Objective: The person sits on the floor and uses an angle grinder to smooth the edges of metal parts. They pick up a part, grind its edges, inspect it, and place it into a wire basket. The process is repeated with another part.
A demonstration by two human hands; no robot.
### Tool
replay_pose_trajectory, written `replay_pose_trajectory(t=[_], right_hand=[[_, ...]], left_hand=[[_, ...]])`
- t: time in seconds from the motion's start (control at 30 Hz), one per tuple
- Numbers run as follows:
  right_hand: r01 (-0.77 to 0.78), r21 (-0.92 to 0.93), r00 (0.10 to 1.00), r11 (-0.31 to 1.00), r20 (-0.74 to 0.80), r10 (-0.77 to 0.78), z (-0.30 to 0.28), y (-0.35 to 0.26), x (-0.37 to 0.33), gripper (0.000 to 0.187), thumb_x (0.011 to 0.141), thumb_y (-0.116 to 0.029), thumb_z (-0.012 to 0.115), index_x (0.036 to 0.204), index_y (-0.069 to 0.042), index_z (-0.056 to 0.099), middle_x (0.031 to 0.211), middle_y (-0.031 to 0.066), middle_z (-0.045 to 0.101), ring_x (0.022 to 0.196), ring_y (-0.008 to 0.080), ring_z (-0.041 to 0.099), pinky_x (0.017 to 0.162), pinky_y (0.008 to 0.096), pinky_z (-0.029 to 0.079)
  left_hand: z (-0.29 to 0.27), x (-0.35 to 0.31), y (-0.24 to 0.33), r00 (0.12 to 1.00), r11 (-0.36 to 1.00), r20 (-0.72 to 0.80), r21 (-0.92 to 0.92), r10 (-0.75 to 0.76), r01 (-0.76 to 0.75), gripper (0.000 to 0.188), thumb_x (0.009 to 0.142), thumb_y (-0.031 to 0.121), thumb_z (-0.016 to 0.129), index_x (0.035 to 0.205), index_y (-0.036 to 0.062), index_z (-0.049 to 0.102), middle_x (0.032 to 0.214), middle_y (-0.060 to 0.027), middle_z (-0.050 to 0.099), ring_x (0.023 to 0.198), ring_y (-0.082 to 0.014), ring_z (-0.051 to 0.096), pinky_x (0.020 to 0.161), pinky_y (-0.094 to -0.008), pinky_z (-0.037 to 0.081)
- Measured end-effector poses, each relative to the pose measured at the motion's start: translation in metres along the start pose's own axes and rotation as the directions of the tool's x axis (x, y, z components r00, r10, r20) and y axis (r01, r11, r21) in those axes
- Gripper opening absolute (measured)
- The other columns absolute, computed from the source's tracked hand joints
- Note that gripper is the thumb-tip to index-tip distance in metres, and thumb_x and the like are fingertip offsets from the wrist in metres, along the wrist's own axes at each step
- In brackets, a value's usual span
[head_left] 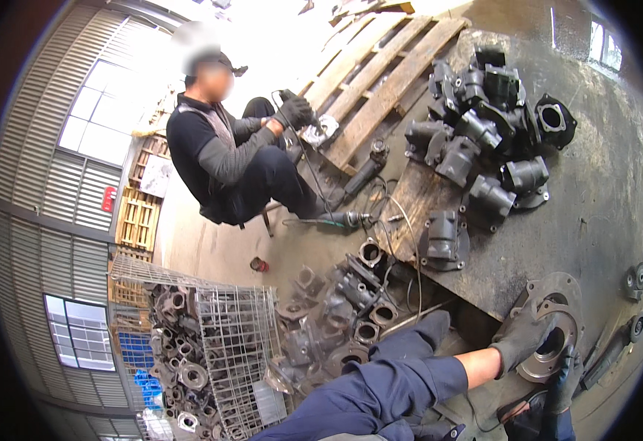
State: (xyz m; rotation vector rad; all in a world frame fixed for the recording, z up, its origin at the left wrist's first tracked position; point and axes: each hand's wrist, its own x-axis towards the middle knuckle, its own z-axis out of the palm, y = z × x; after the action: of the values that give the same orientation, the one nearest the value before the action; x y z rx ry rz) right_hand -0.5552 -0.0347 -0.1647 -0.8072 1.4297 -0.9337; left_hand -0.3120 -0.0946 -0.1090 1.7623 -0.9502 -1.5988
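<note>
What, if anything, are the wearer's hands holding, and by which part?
A round metal flange: the left hand holds its left side; the right hand is at its lower-right rim, grip unclear.

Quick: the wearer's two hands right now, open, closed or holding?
Left hand: dark-grey-gloved, on the round, flanged grey metal part; grip cannot be told.
Right hand: dark-grey-gloved, fingers at that part's edge; grip cannot be told.

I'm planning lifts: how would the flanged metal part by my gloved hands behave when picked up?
The flanged metal part looks like solid metal, so probably stiff and heavy for its size. Its broad flange may resist rolling when laid flat.
</note>
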Motion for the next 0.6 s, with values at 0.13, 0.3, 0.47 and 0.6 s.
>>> replay_pose_trajectory(t=[0.13,0.3,0.47,0.6], right_hand=[[-0.013,0.115,0.998,0.993,0.055,0.006,0.004,0.0,0.004,0.025,0.114,-0.026,0.062,0.111,-0.002,0.07,0.104,0.0001,0.072,0.093,0.0068,0.062,0.08,0.0263,0.05],[-0.014,0.081,1.0,0.997,0.011,0.014,0.008,-0.005,0.001,0.025,0.113,-0.026,0.064,0.108,-0.003,0.071,0.101,-0.0014,0.071,0.091,0.0064,0.061,0.078,0.0259,0.049],[0.035,0.117,0.998,0.992,-0.052,-0.029,0.016,-0.009,-0.002,0.026,0.114,-0.027,0.064,0.106,-0.004,0.072,0.1,-0.0027,0.07,0.087,0.0054,0.058,0.074,0.0256,0.047],[0.034,0.058,0.997,0.998,-0.072,-0.03,0.016,-0.009,-0.002,0.029,0.114,-0.028,0.063,0.109,-0.002,0.073,0.103,-0.001,0.072,0.088,0.0058,0.059,0.074,0.0258,0.047]], left_hand=[[0.001,0.002,-0.005,0.998,0.997,0.048,-0.068,0.027,-0.023,0.059,0.104,0.04,0.069,0.144,-0.0022,0.058,0.133,-0.0319,0.069,0.129,-0.0463,0.066,0.106,-0.0474,0.052],[0.011,0.004,-0.021,0.996,0.994,-0.083,0.106,-0.013,0.022,0.056,0.107,0.039,0.065,0.145,-0.0016,0.062,0.138,-0.03,0.067,0.128,-0.0444,0.066,0.108,-0.047,0.052],[0.02,0.01,-0.036,0.994,0.991,-0.112,0.134,-0.001,0.016,0.053,0.108,0.039,0.064,0.139,-0.003,0.066,0.136,-0.0278,0.068,0.128,-0.0412,0.066,0.108,-0.0446,0.052],[0.02,0.011,-0.032,0.995,0.996,-0.102,0.09,-0.013,0.022,0.052,0.108,0.038,0.064,0.139,-0.0034,0.066,0.139,-0.0281,0.066,0.129,-0.0402,0.066,0.108,-0.0441,0.052]])
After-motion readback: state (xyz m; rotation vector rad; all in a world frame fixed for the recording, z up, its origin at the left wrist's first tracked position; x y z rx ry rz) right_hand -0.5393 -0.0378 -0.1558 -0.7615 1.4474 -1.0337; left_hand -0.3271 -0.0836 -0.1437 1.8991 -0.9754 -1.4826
